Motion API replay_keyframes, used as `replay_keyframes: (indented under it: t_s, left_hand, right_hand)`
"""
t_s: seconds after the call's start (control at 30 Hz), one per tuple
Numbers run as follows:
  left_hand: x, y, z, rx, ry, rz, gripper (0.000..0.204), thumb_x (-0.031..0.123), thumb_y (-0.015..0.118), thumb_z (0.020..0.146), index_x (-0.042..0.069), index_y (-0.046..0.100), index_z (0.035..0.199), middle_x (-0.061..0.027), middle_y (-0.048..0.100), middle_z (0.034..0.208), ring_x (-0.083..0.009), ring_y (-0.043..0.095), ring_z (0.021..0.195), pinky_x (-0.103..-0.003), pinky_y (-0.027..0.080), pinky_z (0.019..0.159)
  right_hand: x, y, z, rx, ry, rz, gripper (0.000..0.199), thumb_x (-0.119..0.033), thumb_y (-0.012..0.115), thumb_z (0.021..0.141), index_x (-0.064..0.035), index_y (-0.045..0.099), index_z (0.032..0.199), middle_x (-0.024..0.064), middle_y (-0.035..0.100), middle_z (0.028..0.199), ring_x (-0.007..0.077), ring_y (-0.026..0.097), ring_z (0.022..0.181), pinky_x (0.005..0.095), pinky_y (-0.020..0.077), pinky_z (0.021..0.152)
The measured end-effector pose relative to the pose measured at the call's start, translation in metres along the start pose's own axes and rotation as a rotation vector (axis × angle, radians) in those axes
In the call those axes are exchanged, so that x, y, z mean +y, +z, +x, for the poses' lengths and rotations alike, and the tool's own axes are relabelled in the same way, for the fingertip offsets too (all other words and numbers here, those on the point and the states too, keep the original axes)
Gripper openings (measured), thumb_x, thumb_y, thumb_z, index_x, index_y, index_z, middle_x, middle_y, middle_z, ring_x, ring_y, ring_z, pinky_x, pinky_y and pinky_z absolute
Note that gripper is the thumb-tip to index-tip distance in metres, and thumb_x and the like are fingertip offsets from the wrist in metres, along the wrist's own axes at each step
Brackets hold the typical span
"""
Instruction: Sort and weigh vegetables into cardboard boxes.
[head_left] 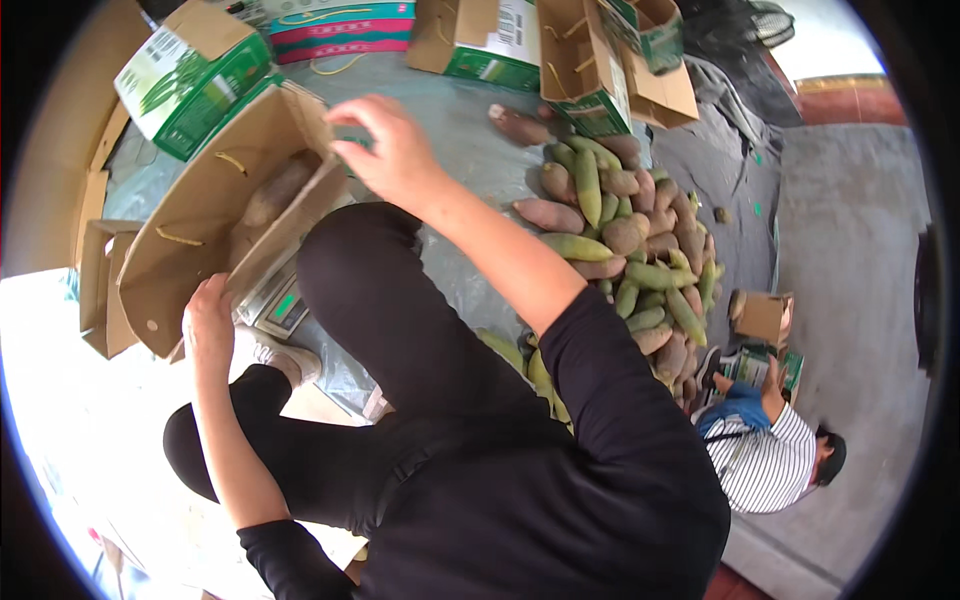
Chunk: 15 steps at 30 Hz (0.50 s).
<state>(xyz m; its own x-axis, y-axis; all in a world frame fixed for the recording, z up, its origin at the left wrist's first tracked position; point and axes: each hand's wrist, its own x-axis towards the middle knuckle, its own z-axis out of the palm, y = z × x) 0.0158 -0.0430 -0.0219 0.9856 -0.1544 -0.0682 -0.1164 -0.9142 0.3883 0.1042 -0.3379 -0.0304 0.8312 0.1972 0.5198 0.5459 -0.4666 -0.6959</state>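
An open cardboard box (190, 200) with yellow cord loops stands in front of me at the left. A long brownish-red root vegetable (280, 190) lies inside it; the rest of its bottom is partly hidden by the near wall. My left hand (208, 325) grips the box's near left edge, fingers bent over the rim. At the far right corner of the box is my right hand (385, 150), thumb and fingers apart, fingertips close to the rim. Beside the box shows a scale (285, 303) with a lit green display, partly covered.
A heap of green and brownish root vegetables (640, 240) lies on plastic sheeting to my right. Green-and-white cartons (190, 80) and more open boxes (585, 65) stand along the far side. Another person (760, 445) in a striped top sits at the right near boxes.
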Motion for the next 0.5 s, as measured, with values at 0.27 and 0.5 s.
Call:
replay_keyframes:
  t_s: [0.27, 0.5]
  left_hand:
    - [0.015, -0.002, 0.002, -0.01, 0.012, 0.052, 0.024, -0.001, 0.054, 0.08, -0.001, 0.058, 0.105, -0.0197, 0.061, 0.099, -0.0374, 0.058, 0.093, -0.042, 0.045, 0.08]
    - [0.013, -0.003, -0.002, 0.018, -0.019, 0.042, 0.03, 0.0, 0.056, 0.079, 0.001, 0.058, 0.109, -0.0187, 0.061, 0.103, -0.0353, 0.058, 0.097, -0.04, 0.046, 0.083]
  right_hand:
    - [0.107, -0.069, -0.292, -0.355, 0.896, -0.386, 0.017, -0.018, 0.062, 0.075, -0.0041, 0.062, 0.085, 0.0181, 0.063, 0.082, 0.0357, 0.061, 0.081, 0.0415, 0.0484, 0.072]
    - [0.104, -0.143, -0.402, -0.419, 1.25, -0.741, 0.024, -0.015, 0.062, 0.074, -0.011, 0.061, 0.098, 0.0123, 0.061, 0.103, 0.0322, 0.057, 0.099, 0.0432, 0.0477, 0.083]
